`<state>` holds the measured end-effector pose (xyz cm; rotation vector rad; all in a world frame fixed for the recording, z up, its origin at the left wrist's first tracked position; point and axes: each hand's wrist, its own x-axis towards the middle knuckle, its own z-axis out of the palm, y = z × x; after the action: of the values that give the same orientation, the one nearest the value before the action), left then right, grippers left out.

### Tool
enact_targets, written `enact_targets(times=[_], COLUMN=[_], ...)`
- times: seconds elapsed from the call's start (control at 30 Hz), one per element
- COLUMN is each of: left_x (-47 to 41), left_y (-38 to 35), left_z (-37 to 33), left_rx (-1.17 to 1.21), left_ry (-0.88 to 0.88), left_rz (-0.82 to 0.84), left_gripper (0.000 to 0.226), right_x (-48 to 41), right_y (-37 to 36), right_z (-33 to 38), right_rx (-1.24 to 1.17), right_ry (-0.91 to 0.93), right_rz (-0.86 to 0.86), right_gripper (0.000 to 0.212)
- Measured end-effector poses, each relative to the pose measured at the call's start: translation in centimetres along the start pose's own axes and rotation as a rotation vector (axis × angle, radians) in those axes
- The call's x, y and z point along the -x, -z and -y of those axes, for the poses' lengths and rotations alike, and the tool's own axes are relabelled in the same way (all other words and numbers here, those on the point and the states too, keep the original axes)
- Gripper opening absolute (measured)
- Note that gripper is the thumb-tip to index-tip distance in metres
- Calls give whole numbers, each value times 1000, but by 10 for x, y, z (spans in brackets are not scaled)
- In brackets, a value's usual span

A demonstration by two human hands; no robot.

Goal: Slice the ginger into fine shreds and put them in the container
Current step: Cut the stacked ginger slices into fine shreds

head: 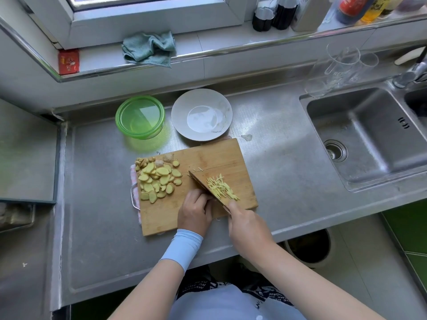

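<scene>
A bamboo cutting board (pixel 208 155) lies mid-bench (pixel 277 169) on a pink cloth (pixel 134 181) that shows at its left edge. The right grip (pixel 246 226) is wrapped round the handle of a cleaver (pixel 205 188), whose blade runs slantwise across the board. The left grip (pixel 196 211) sits just left of the blade with fingers curled under, knuckles against the steel; whether it pins any ginger beneath them cannot be told.

Ginger shreds (pixel 223 188) lie in a loose heap right of the blade. A pile of ginger slices (pixel 157 179) covers the board's left part, with two rough ginger ends (pixel 167 158) behind it.

The green see-through container (pixel 140 116) stands behind the board's far-left corner, apart from it, with no ginger seen in it. A white plate (pixel 201 114) stands just beside the container and touches the board's far edge. The sink (pixel 369 135) lies well to the right, a clear jug (pixel 332 70) at its far-left corner. A teal rag (pixel 150 48) and bottles (pixel 275 15) sit on the windowsill.
</scene>
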<state>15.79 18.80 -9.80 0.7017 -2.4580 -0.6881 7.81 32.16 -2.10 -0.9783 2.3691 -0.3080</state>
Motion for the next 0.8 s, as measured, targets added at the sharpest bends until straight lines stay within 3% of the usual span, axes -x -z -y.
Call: enact_targets(times=[0.17,0.5,0.67,0.8], left_x=[1,2,0,2], left_y=[0,0,3,1], left_z=[0,1,-2,1], left_rx=[-17,5,-24,1], left_ry=[17,25,10,28], left_rz=[22,41,12,38], left_gripper=[11,10,17,17], right_x=[-7,21,0,9], right_y=[4,2,2,2], right_z=[7,-7,7,0], right_rx=[21,-2,-18,-14], right_ry=[14,-11,3,5], right_rz=[-11,-15,-29,-34], right_gripper=[25,38,23,30])
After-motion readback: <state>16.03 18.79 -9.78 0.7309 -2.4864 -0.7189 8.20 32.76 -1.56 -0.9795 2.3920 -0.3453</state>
